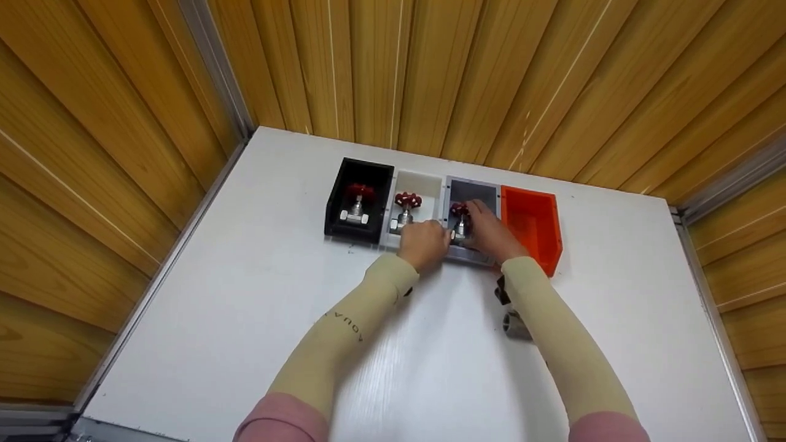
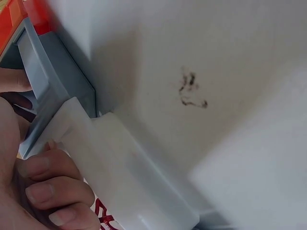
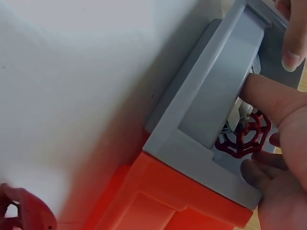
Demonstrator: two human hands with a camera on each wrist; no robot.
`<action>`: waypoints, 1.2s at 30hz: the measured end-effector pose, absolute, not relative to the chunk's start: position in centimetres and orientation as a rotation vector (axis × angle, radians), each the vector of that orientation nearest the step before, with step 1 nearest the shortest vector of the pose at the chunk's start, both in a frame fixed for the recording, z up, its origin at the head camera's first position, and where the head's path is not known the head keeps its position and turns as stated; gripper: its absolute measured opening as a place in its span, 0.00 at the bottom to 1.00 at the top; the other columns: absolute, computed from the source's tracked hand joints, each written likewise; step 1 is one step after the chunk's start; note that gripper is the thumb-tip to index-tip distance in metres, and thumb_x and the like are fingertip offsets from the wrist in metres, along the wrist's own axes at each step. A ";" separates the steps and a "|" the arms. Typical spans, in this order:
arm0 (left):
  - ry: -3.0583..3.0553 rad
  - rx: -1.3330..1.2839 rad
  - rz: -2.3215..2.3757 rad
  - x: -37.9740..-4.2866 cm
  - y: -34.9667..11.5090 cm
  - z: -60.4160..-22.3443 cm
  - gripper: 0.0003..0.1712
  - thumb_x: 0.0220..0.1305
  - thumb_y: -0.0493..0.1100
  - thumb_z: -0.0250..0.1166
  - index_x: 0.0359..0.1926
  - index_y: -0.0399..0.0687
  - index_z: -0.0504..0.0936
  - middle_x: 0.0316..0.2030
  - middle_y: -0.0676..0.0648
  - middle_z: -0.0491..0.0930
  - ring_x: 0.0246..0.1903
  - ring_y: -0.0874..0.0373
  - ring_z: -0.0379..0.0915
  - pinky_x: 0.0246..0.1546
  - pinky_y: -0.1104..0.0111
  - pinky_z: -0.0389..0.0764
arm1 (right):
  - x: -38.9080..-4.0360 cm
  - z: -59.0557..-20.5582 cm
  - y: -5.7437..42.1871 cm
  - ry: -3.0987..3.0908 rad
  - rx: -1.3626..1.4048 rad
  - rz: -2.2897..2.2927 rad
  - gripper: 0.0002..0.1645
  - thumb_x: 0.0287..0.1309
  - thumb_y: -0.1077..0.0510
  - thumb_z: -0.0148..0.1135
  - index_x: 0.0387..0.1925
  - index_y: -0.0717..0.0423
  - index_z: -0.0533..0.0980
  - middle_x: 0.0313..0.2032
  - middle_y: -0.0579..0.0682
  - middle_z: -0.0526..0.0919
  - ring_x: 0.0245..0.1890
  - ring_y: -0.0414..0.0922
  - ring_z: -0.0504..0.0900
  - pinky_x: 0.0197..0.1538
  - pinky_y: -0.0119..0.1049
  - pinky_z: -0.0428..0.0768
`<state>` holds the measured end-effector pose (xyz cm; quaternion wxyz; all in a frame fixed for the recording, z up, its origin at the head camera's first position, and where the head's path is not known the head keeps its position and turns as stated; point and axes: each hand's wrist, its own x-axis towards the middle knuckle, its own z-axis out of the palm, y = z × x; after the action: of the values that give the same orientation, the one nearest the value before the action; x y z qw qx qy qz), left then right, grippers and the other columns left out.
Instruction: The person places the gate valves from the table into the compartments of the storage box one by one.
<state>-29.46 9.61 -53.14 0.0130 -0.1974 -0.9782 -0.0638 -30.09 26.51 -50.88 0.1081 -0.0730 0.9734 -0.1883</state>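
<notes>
My right hand (image 1: 491, 236) reaches into the grey bin (image 3: 206, 96), its thumb and fingers around a metal valve with a dark red handwheel (image 3: 244, 136). The thumb lies against the valve's body, and the other fingers are near the wheel. My left hand (image 1: 425, 244) is at the front of the white bin (image 2: 124, 167), fingers curled at the wall beside the grey bin; one digit tip reaches over into the grey bin. Its exact contact is partly hidden. Behind this hand, another red-wheeled valve (image 1: 406, 209) stands in the white bin.
At the left of the row, a black bin (image 1: 353, 233) holds a red-wheeled valve (image 1: 356, 209). An orange bin (image 1: 534, 215) closes the right end. Under my right forearm lie a dark part (image 1: 502, 290) and a metal cylindrical piece (image 1: 514, 325), both partly covered. Wood-patterned walls (image 1: 430, 73) border the white table (image 1: 245, 276).
</notes>
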 end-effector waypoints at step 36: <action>-2.831 -0.681 -0.161 -28.3 10.9 -51.7 0.28 0.70 0.63 0.48 0.22 0.53 0.80 0.22 0.53 0.82 0.22 0.56 0.81 0.20 0.61 0.77 | -22.8 -48.5 29.0 2.947 0.053 -0.988 0.49 0.53 0.44 0.70 0.72 0.42 0.55 0.72 0.51 0.57 0.70 0.53 0.60 0.65 0.54 0.69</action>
<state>-28.34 10.94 -51.68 0.1123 -0.2319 -0.9647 -0.0549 -22.76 29.03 -48.46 0.0163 0.0171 0.9479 -0.3176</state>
